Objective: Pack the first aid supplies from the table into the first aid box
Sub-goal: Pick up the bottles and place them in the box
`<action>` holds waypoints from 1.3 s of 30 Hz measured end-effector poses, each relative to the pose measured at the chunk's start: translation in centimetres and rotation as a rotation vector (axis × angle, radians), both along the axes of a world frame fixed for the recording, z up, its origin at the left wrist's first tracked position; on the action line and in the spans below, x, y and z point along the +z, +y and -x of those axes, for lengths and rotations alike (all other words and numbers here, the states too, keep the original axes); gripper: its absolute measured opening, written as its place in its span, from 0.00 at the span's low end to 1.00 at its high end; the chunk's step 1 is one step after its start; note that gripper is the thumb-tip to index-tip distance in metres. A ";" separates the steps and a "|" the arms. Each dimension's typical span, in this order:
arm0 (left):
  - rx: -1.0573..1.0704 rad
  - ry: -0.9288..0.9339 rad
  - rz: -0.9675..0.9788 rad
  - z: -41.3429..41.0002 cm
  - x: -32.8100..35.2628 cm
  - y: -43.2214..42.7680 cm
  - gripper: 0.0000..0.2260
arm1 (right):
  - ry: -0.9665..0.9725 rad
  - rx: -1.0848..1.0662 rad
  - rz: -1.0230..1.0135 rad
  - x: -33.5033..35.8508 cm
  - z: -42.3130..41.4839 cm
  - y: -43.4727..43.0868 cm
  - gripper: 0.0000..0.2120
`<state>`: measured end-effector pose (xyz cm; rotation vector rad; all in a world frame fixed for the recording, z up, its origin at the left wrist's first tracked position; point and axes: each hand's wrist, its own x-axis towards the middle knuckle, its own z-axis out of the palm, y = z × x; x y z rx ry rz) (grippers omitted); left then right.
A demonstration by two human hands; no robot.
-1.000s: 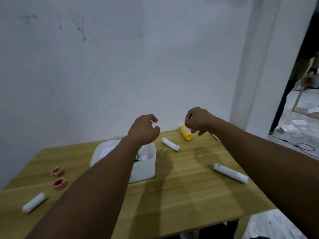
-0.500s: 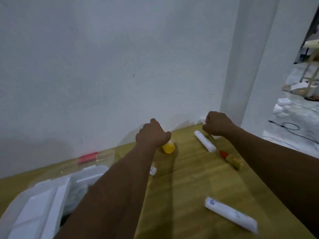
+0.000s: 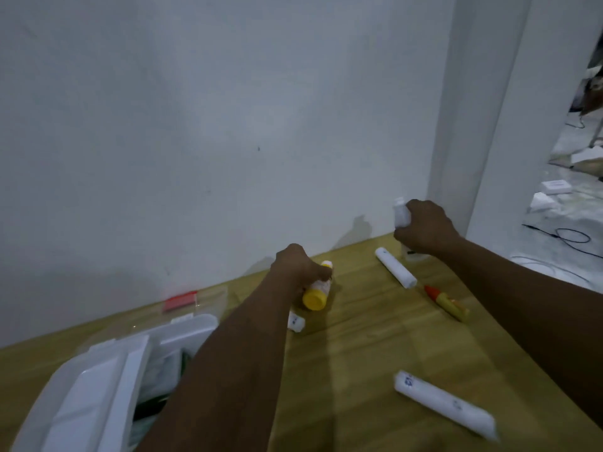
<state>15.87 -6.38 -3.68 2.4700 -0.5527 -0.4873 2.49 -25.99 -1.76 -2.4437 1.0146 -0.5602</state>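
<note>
First aid box of white plastic sat open at the near left of the wooden table, partly behind my left forearm. My left hand had its fingers wrapped round a yellow bottle with a yellow cap, tilted just above the table. My right hand gripped a small white bottle lifted near the wall. White rolled bandages and a red-tipped yellow tube lay between and beside my arms

Matt wooden table, glossy plastic box
</note>
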 end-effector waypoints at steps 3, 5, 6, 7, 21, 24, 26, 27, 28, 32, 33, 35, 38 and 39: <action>-0.035 0.010 -0.010 1.5 -0.6 1.2 0.25 | -0.004 0.051 -0.014 1.2 2.0 2.4 0.15; -0.065 0.001 -0.021 2.7 -0.8 1.6 0.29 | 0.026 0.065 -0.030 1.5 3.0 3.9 0.19; -0.082 -0.001 -0.027 3.2 -0.9 1.7 0.29 | 0.043 0.067 -0.039 1.6 3.5 4.6 0.21; -0.099 -0.001 -0.029 3.7 -0.7 1.8 0.29 | 0.053 0.069 -0.052 1.6 3.9 5.3 0.23; -0.014 -0.026 0.470 2.1 10.8 17.7 0.18 | -0.273 0.372 -0.291 8.4 -0.3 18.3 0.25; 0.000 0.007 0.443 2.0 10.9 23.6 0.18 | -0.264 0.486 -0.281 8.4 -2.5 23.5 0.27; 0.021 0.034 0.434 2.1 10.3 26.5 0.19 | -0.217 0.557 -0.208 7.8 -3.9 26.3 0.27; 0.027 0.043 0.434 2.1 9.9 27.6 0.19 | -0.183 0.596 -0.159 7.4 -4.4 27.4 0.26; 0.025 0.041 0.425 2.2 9.6 28.4 0.19 | -0.143 0.632 -0.109 6.9 -4.9 28.2 0.25; -0.055 -0.042 0.289 2.7 8.9 29.6 0.16 | 0.024 0.728 0.025 4.2 -5.7 29.7 0.24; -0.073 -0.044 0.270 2.8 8.7 29.5 0.16 | 0.054 0.739 0.050 3.5 -5.7 29.8 0.23; -0.100 -0.023 0.264 2.8 8.4 29.1 0.17 | 0.085 0.747 0.085 2.5 -5.9 29.6 0.20; -0.113 0.012 0.273 2.9 7.9 28.1 0.18 | 0.096 0.756 0.114 1.7 -5.9 29.4 0.16; -0.123 0.022 0.267 3.1 7.7 27.7 0.18 | 0.094 0.756 0.125 1.6 -5.9 29.3 0.15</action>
